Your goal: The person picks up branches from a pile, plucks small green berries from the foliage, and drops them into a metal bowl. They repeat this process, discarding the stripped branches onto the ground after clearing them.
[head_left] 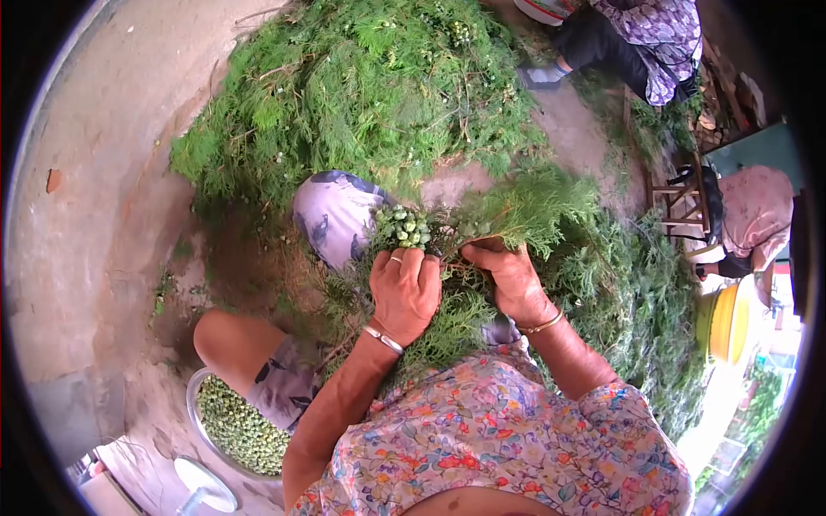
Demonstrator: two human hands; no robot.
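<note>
My left hand [404,294], with a ring and a silver bracelet, is closed with curled fingers just below a cluster of pale green cones [403,227]. Its fingertips are hidden behind the hand. My right hand [514,282] wears a thin bracelet and pinches the stem of a feathery evergreen branch [538,211] between thumb and fingers. The two hands are close together over my lap, where more green sprigs [452,331] lie across my clothes.
A large heap of cut evergreen branches [370,95] rises ahead, and more greenery [641,301] lies right. At lower left stands a tub [200,411] of green cones beside a white stool [206,483]. Two other people [645,43] sit at the right, near a yellow basin [730,322].
</note>
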